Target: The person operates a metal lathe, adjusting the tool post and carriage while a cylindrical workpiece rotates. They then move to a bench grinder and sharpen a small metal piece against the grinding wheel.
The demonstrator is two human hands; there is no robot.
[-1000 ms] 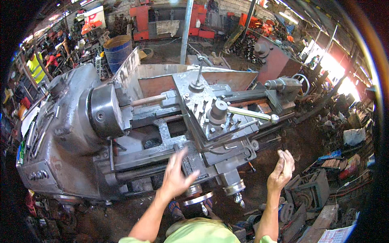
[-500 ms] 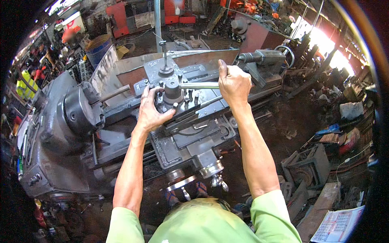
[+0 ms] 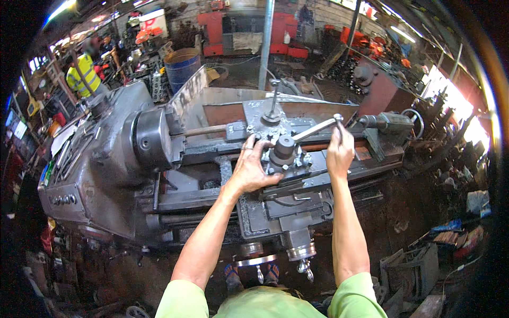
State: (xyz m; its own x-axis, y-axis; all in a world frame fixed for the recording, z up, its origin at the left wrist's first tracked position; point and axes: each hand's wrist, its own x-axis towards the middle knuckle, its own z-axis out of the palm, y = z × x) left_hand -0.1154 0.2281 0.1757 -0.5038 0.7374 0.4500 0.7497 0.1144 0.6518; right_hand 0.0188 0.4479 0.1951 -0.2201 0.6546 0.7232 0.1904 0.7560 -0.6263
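I stand at a big grey lathe (image 3: 101, 159). My left hand (image 3: 251, 168) lies flat with spread fingers against the left side of the tool post (image 3: 286, 153) on the carriage. My right hand (image 3: 339, 151) is closed around the end of the tool post's long metal lever handle (image 3: 314, 129), which points up and to the right. The round chuck (image 3: 151, 139) sits to the left of both hands. A second upright lever (image 3: 273, 100) stands on the plate behind the tool post.
The tailstock (image 3: 389, 123) with its handwheel is at the right end of the bed. A handwheel (image 3: 257, 262) hangs from the carriage apron near my feet. A blue barrel (image 3: 181, 66) stands behind. A person in a yellow vest (image 3: 84, 75) works far left. Scrap lies on the floor at right.
A second ago both hands hung open below the carriage. They rose to the tool post; the right took the lever handle, the left settled on the post. The lever now points more upward.
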